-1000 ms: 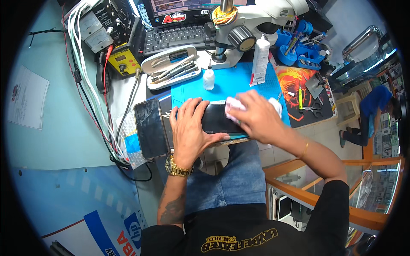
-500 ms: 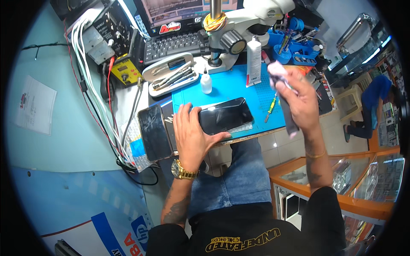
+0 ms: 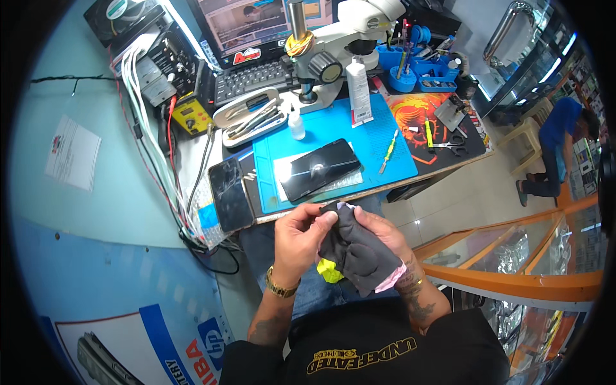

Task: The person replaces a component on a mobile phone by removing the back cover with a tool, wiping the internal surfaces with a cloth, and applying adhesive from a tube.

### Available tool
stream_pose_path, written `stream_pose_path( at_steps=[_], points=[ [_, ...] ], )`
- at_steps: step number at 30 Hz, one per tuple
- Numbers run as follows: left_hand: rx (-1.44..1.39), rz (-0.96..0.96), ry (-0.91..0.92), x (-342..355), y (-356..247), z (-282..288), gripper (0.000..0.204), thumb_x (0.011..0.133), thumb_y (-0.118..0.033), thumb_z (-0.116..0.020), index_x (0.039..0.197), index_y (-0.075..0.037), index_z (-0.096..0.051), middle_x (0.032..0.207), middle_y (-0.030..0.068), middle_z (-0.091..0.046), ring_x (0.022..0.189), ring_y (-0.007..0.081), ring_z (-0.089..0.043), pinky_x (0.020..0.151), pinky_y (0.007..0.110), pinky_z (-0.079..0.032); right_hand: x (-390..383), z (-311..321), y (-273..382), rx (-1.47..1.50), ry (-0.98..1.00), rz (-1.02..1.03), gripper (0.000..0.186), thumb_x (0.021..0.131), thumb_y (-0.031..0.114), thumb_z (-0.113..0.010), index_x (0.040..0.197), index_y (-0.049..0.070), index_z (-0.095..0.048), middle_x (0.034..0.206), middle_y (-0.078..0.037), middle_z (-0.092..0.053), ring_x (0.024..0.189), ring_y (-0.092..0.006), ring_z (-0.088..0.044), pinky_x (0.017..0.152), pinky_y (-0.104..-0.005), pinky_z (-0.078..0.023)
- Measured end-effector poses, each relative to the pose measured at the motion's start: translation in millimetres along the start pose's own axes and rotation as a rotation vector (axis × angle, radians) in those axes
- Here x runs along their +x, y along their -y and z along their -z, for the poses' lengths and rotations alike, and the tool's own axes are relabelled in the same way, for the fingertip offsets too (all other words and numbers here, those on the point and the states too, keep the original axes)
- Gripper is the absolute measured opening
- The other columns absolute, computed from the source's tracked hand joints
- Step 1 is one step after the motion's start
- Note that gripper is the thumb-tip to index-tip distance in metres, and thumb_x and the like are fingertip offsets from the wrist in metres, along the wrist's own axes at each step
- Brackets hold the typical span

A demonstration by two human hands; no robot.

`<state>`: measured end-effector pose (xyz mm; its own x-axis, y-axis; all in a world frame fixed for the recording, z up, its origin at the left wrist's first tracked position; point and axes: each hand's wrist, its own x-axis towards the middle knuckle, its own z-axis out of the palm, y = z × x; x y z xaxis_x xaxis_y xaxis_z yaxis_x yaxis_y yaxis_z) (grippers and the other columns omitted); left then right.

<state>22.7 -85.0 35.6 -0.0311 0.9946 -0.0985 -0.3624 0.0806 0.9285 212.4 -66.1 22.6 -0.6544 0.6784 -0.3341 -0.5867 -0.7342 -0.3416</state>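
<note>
Over my lap, a dark grey cloth (image 3: 359, 253) with pink edges and a bright yellow part hangs spread between my hands. My left hand (image 3: 299, 232) pinches its upper left corner between thumb and fingers. Along the upper right edge, my right hand (image 3: 387, 232) grips the same cloth, its fingers partly hidden behind the fabric. Just beyond my hands, a black smartphone (image 3: 327, 168) lies screen up on bubble wrap (image 3: 350, 180) over a blue work mat (image 3: 266, 167). Another dark phone (image 3: 226, 186), its screen streaked, rests left of the mat.
Around the mat are an open tool case (image 3: 260, 131), a dropper bottle (image 3: 296, 125), a white tube (image 3: 359, 93), a green-handled tool (image 3: 389, 153) and a microscope (image 3: 324, 67). Cables (image 3: 154, 122) run down the left. A glass-topped counter (image 3: 507, 253) and a person in blue (image 3: 555, 138) are at right.
My left hand has left the black phone and taken hold of the cloth. My right hand has brought the cloth down and left from above the bench, and it is now spread out.
</note>
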Motion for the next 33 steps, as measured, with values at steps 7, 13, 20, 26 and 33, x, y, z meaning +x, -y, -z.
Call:
stream_pose_path(
  at_steps=[7,13,20,26,33],
  points=[
    [0.191,-0.202,-0.304,-12.6,4.8,10.4,0.012,0.092,-0.005,-0.076,0.098,0.001,-0.067,0.084,0.0002,-0.066,0.075,0.0048,-0.059,0.063,0.023,-0.046,-23.7,5.6,-12.1,-0.179,0.204,0.109,0.047,0.103,0.022,-0.062,0.141,-0.004,-0.051,0.129,-0.015,-0.065,0.114,-0.0218,-0.067,0.099,-0.0372,-0.055],
    [0.945,-0.798,-0.249,-47.5,2.2,-17.4,0.041,0.089,-0.015,-0.076,0.124,0.002,-0.065,0.122,0.0196,-0.065,0.11,0.034,-0.065,0.096,0.04,-0.051,-27.8,-15.7,-2.4,-0.539,-0.14,0.236,0.033,0.1,0.008,-0.063,0.131,-0.004,-0.063,0.122,-0.01,-0.071,0.105,-0.013,-0.068,0.093,-0.0275,-0.055],
    [0.578,-0.561,-0.2,-40.9,40.5,-41.2,0.047,0.096,-0.022,-0.07,0.132,0.006,-0.059,0.127,0.0206,-0.061,0.112,0.0342,-0.062,0.096,0.04,-0.05,-24.3,-26.4,-14.1,-0.454,-0.035,0.358,0.035,0.096,0.018,-0.071,0.124,-0.001,-0.066,0.11,-0.003,-0.068,0.101,-0.0112,-0.064,0.091,-0.0257,-0.051],
    [0.089,-0.243,0.078,-24.8,41.1,-56.9,0.042,0.113,-0.028,-0.038,0.143,0.0,-0.048,0.121,0.0044,-0.06,0.103,0.0097,-0.055,0.094,0.027,-0.046,-10.7,-9.0,-13.3,-1.347,-0.047,1.092,0.066,0.086,0.033,-0.079,0.14,0.001,-0.057,0.156,-0.032,-0.031,0.142,-0.0419,-0.036,0.115,-0.0471,-0.033],
    [0.927,-0.571,-0.028,26.9,-20.1,-51.6,0.018,0.097,-0.019,-0.063,0.097,-0.004,-0.072,0.096,0.0118,-0.067,0.091,0.0322,-0.062,0.085,0.046,-0.043,-12.2,2.3,2.3,-0.289,-0.285,0.71,0.031,0.102,0.023,-0.059,0.119,-0.003,-0.062,0.103,-0.014,-0.07,0.087,-0.0194,-0.068,0.076,-0.0334,-0.058]
  ],
)
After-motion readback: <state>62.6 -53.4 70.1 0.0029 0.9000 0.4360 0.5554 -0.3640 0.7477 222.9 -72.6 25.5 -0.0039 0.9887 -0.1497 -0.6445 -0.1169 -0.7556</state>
